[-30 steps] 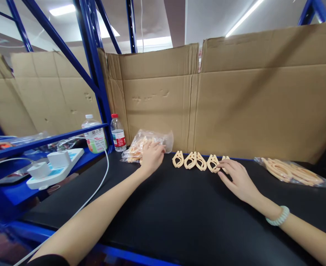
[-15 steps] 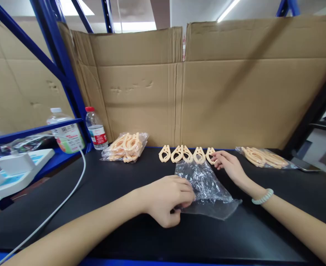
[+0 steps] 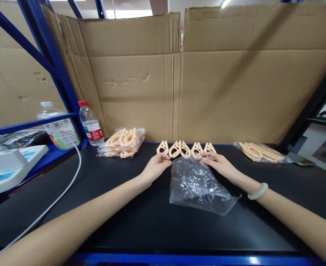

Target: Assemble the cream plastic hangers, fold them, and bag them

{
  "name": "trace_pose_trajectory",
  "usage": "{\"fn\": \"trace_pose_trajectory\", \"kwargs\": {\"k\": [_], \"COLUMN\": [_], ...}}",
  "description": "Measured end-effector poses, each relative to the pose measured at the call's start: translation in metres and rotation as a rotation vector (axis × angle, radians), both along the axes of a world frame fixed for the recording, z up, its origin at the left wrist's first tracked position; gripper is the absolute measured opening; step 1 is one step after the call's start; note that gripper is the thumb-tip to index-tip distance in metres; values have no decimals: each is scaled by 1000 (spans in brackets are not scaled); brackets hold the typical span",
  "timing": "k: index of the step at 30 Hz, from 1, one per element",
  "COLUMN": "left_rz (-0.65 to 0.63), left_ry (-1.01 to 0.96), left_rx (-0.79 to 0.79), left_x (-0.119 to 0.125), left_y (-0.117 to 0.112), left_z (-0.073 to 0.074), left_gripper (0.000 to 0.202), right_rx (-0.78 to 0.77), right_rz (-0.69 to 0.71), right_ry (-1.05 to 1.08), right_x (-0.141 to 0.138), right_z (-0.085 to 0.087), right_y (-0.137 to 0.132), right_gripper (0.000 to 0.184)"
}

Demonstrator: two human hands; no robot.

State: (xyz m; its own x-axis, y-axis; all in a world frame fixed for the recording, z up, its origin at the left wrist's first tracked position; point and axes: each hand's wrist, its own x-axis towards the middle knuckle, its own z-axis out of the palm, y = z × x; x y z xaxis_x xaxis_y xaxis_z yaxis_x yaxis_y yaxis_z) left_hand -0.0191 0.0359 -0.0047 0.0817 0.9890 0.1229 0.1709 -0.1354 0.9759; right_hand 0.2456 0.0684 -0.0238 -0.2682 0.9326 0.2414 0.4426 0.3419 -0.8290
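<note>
Five peach looped plastic pieces [image 3: 180, 146] line up at twelve o'clock from one crumpled clear plastic bag [image 3: 194, 184]; tugging its film could drag them askew. Left hand [image 3: 156, 166], ten o'clock, curls beside them; right hand [image 3: 220, 165], one o'clock, reaches in; I cannot tell whether either grips. Two filled clear packets [image 3: 124, 143] lie farther out.

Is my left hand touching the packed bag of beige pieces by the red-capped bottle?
Apart. The head view shows a strip of black tabletop between the left hand and the packed bag, which lies farther left.
</note>
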Motion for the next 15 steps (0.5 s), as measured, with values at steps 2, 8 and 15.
{"fn": "trace_pose_trajectory", "kwargs": {"k": [2,8,15], "left_rz": [-9,-65,-64], "left_ry": [-54,-224,-341], "left_rx": [-34,-190,-290], "left_x": [-1,2,5], "left_y": [2,-1,-4], "left_z": [-2,1,4], "left_gripper": [16,27,18], "right_rx": [-46,-151,-276], "right_rz": [31,142,196], "right_ry": [81,430,535], "right_x": [-1,-2,-3], "right_z": [1,1,4], "right_y": [-2,-4,-10], "right_gripper": [47,54,55]}}
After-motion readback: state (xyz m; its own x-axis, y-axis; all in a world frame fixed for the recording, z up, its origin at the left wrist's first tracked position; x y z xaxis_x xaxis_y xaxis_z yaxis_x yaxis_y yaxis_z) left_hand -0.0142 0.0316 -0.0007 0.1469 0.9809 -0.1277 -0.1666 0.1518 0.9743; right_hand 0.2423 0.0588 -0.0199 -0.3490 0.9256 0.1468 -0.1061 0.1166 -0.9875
